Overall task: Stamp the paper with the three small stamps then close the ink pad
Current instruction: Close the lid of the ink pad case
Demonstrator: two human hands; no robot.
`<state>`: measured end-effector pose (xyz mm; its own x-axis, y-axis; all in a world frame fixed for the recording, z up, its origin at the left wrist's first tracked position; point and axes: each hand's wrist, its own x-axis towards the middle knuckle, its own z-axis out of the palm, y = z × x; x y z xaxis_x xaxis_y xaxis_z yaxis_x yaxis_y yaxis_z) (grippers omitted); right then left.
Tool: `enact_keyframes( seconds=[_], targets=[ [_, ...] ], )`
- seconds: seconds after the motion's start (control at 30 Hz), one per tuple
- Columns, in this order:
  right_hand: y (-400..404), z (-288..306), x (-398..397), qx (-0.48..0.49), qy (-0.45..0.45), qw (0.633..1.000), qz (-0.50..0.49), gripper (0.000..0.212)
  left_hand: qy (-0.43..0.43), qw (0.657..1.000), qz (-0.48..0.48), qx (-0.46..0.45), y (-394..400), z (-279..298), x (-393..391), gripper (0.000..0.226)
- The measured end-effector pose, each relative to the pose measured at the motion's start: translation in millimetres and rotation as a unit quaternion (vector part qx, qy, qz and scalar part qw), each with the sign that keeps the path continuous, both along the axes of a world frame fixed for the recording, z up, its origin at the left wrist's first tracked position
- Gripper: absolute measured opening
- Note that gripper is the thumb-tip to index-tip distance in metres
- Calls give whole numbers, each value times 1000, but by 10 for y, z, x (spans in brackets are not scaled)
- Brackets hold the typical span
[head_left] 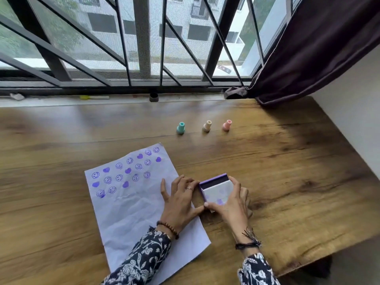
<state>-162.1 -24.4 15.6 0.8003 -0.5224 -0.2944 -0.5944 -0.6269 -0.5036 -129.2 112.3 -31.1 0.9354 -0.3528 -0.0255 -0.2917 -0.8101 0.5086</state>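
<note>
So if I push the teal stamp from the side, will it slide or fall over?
The teal stamp would probably tip rather than slide: it stands upright on the table, with a narrow neck above a wider base. It looks like small plastic, so likely light. Once down, its round body may roll, perhaps toward the cream stamp.

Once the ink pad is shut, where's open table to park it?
Bare wood lies right of the ink pad, out to the table edge, and between the pad and the row of teal stamp, cream stamp and pink stamp. The table's far left is also free. It is crowded where left hand, right hand and paper meet.
</note>
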Motion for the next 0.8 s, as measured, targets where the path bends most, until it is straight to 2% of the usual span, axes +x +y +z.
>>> enact_keyframes(
  seconds=[0.6, 0.8],
  targets=[
    [27, -22, 1, -10, -28, 1000, -7, 110, 6, 1000, 6, -10, 9, 22, -6, 63],
    [8, -25, 21, -12, -12, 1000, -8, 112, 3, 1000, 5, -16, 10, 18, -8, 63]
  ],
)
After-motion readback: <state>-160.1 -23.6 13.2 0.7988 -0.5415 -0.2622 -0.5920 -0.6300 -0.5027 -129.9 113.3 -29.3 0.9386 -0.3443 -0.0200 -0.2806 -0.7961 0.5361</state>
